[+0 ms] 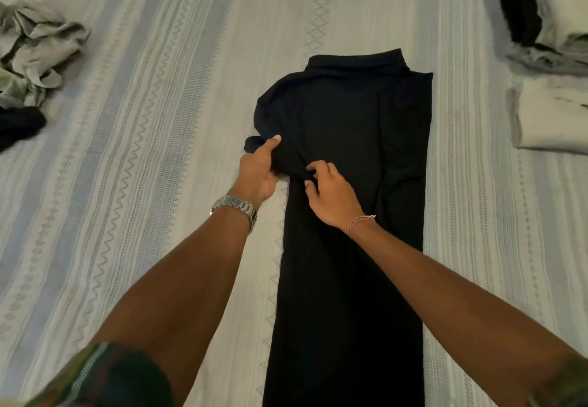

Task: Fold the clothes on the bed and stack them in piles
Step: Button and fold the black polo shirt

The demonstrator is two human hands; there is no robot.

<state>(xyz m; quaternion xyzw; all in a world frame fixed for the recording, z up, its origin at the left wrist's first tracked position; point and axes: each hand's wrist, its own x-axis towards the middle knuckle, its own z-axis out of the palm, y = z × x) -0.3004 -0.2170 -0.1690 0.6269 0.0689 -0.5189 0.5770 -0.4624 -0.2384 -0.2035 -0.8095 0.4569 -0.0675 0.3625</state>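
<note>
A black collared shirt lies lengthwise on the striped bed cover, folded into a long narrow strip with its collar at the far end. My left hand grips the bunched left sleeve at the shirt's left edge, thumb on top of the cloth. Just to its right, my right hand rests on the shirt with its fingertips curled into a fold of the same sleeve cloth.
A crumpled heap of grey-green clothes with a dark piece beside it lies at the far left. At the right edge stand a folded pale garment and a stack of folded pale and black clothes.
</note>
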